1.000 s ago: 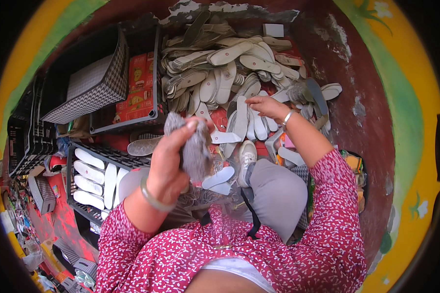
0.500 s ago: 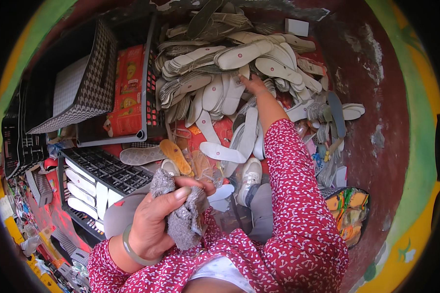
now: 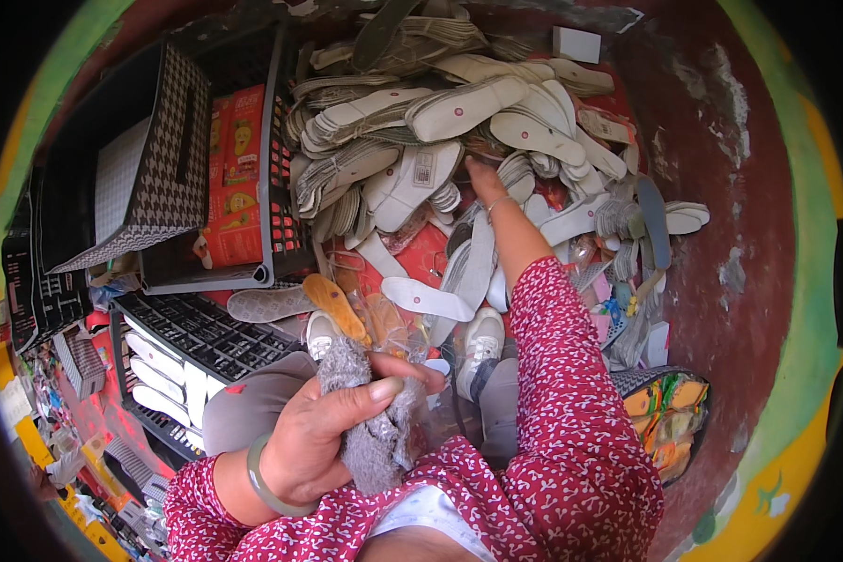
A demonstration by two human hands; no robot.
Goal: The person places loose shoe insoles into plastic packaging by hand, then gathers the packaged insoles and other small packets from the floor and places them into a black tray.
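Dark-red walls (image 3: 674,103) with peeling paint flank a heap of pale insoles (image 3: 464,108) on a red floor (image 3: 417,258). Compared with half a second ago, the person's right hand (image 3: 482,183) has sunk deeper among them, and a labelled insole (image 3: 401,190) beside it now shows its patch. Hidden fingertips leave the right grip impossible to tell; the left hand (image 3: 320,429) keeps its thumb and fingers closed around a fuzzy grey cloth (image 3: 373,461) above the lap. A black crate (image 3: 270,159) borders the heap at left; small gaps of floor show below it.
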